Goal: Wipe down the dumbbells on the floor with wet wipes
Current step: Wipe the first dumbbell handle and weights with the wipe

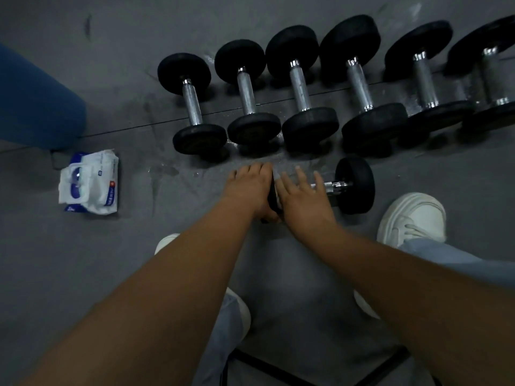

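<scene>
One dumbbell (334,186), lying crosswise on the floor (139,260) just in front of the row of six dumbbells (301,87), is being worked on: its left end plate is being cupped by the left hand (249,188), while the right hand (299,195) is being laid over the handle with its fingers (301,174) spread wide. A whitish scrap, probably a wipe, is being glimpsed between the hands, though blur is hiding it. Damp streaks on the floor are suggesting progress, yet how many dumbbells are already being left clean cannot be told; the wet wipes pack (89,183) is lying well apart to the left.
</scene>
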### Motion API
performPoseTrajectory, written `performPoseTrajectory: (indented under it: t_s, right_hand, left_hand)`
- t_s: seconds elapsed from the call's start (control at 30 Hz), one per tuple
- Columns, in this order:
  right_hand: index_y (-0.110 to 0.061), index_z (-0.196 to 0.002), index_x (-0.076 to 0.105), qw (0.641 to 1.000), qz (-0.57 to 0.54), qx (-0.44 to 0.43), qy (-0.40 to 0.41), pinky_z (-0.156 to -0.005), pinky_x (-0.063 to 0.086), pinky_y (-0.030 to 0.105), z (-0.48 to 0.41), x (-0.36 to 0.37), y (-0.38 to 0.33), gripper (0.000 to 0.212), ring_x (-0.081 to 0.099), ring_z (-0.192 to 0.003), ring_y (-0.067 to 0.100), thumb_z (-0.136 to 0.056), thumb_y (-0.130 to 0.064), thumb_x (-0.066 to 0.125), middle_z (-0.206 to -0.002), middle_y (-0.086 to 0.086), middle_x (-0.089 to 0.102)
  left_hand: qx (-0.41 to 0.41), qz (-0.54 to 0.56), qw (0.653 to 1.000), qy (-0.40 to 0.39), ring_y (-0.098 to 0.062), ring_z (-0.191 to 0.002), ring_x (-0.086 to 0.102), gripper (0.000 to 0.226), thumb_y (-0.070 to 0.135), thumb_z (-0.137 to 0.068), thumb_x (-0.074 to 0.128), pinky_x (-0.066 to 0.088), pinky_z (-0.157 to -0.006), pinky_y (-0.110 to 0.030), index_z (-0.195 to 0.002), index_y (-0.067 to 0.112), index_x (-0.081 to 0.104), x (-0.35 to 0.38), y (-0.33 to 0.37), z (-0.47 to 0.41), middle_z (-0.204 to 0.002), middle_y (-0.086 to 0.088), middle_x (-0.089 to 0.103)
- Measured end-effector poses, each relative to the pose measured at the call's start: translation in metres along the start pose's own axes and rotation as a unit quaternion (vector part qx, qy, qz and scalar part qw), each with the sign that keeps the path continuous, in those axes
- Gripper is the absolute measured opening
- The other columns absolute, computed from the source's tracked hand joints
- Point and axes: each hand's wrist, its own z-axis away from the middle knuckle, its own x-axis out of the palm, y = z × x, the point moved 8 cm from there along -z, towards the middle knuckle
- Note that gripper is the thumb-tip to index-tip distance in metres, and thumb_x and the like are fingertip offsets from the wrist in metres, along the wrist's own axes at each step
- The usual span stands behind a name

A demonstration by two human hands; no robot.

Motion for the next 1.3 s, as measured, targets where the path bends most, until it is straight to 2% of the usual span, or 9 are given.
performPoseTrajectory:
  t_s: [0.27, 0.5, 0.6, 0.67, 0.73, 0.97, 1.07, 1.23, 1.3]
  right_hand:
    - [-0.017, -0.143, 0.042, 1.0, 0.015, -0.013, 0.018, -0.113, 0.016, 0.051, 0.0, -0.011, 0.002, 0.06, 0.031, -0.138, 0.029, -0.089, -0.041, 0.053, -0.142, 0.002, 0.046]
    - [-0.018, -0.076, 0.071, 0.969, -0.223, 0.048, 0.096, -0.062, 0.032, 0.028, 0.014, -0.027, 0.017, 0.009, 0.055, -0.079, 0.024, -0.082, -0.02, 0.066, -0.079, 0.005, 0.06]
    - [-0.015, -0.069, 0.065, 0.722, -0.63, 0.281, -0.055, -0.046, 0.038, 0.019, 0.046, 0.043, 0.001, 0.026, 0.055, -0.05, 0.012, -0.094, -0.012, 0.057, -0.064, 0.01, 0.062]
    - [-0.013, -0.074, 0.062, 0.496, -0.765, 0.404, -0.075, -0.039, 0.038, 0.018, 0.037, 0.068, -0.009, 0.025, 0.054, -0.045, 0.011, -0.096, -0.009, 0.051, -0.07, 0.014, 0.064]
    - [-0.013, -0.077, 0.06, 0.352, -0.825, 0.435, -0.08, -0.047, 0.042, 0.022, 0.023, 0.069, -0.021, 0.025, 0.059, -0.054, 0.014, -0.098, -0.01, 0.047, -0.079, 0.009, 0.07]
    - [-0.014, -0.095, 0.068, 0.284, -0.853, 0.43, -0.079, -0.064, 0.045, 0.023, 0.023, 0.059, -0.038, 0.02, 0.06, -0.072, 0.013, -0.097, -0.02, 0.049, -0.082, 0.0, 0.067]
    - [-0.014, -0.088, 0.066, 0.364, -0.83, 0.419, -0.057, -0.044, 0.041, 0.014, 0.03, 0.045, -0.032, 0.022, 0.055, -0.06, 0.008, -0.099, -0.015, 0.047, -0.073, -0.002, 0.065]
    - [-0.016, -0.094, 0.067, 0.82, -0.522, 0.209, 0.106, -0.065, 0.039, 0.028, 0.014, -0.003, 0.02, 0.015, 0.054, -0.079, 0.016, -0.09, -0.011, 0.053, -0.087, 0.005, 0.061]
    - [-0.024, -0.118, 0.058, 0.917, -0.368, 0.138, 0.068, -0.068, 0.041, 0.032, -0.004, -0.013, 0.017, 0.032, 0.055, -0.087, 0.023, -0.089, -0.015, 0.049, -0.1, 0.006, 0.055]
  left_hand:
    - [0.004, -0.004, 1.0, -0.007, -0.028, -0.136, 0.034, 0.115, 0.051, -0.058, 0.085, 0.029, -0.112, -0.045, -0.148, 0.017, 0.022, 0.0, 0.0, -0.001, -0.149, -0.004, 0.032]
    - [0.003, 0.006, 1.0, 0.001, -0.028, -0.136, 0.033, 0.122, 0.055, -0.055, 0.086, 0.028, -0.112, -0.045, -0.15, 0.018, 0.019, 0.0, -0.003, -0.002, -0.151, -0.003, 0.031]
    - [0.005, 0.003, 1.0, 0.005, -0.028, -0.135, 0.034, 0.124, 0.059, -0.053, 0.086, 0.028, -0.112, -0.045, -0.15, 0.018, 0.02, 0.0, -0.002, -0.002, -0.15, -0.004, 0.032]
    - [0.003, 0.009, 1.0, 0.009, -0.028, -0.136, 0.032, 0.125, 0.058, -0.055, 0.086, 0.027, -0.112, -0.045, -0.151, 0.018, 0.017, 0.004, -0.001, 0.001, -0.152, -0.004, 0.029]
    - [0.001, 0.014, 1.0, 0.013, -0.028, -0.137, 0.031, 0.125, 0.055, -0.057, 0.085, 0.026, -0.112, -0.045, -0.152, 0.018, 0.015, 0.006, -0.002, 0.002, -0.153, -0.004, 0.026]
    - [-0.003, 0.021, 1.0, 0.008, -0.029, -0.135, 0.033, 0.12, 0.052, -0.057, 0.085, 0.028, -0.112, -0.044, -0.151, 0.017, 0.018, 0.004, -0.001, 0.0, -0.15, -0.004, 0.029]
    - [-0.004, 0.029, 0.999, 0.022, -0.029, -0.137, 0.032, 0.117, 0.05, -0.06, 0.084, 0.027, -0.113, -0.044, -0.152, 0.017, 0.018, 0.005, -0.001, 0.002, -0.152, -0.004, 0.028]
    - [-0.005, 0.037, 0.999, 0.017, -0.028, -0.137, 0.031, 0.121, 0.047, -0.059, 0.085, 0.027, -0.113, -0.044, -0.152, 0.018, 0.014, 0.009, -0.001, 0.002, -0.152, -0.003, 0.026]
    - [-0.008, 0.043, 0.999, 0.018, -0.027, -0.138, 0.03, 0.121, 0.048, -0.06, 0.085, 0.026, -0.114, -0.044, -0.153, 0.019, 0.013, 0.01, -0.002, 0.002, -0.154, -0.002, 0.024]
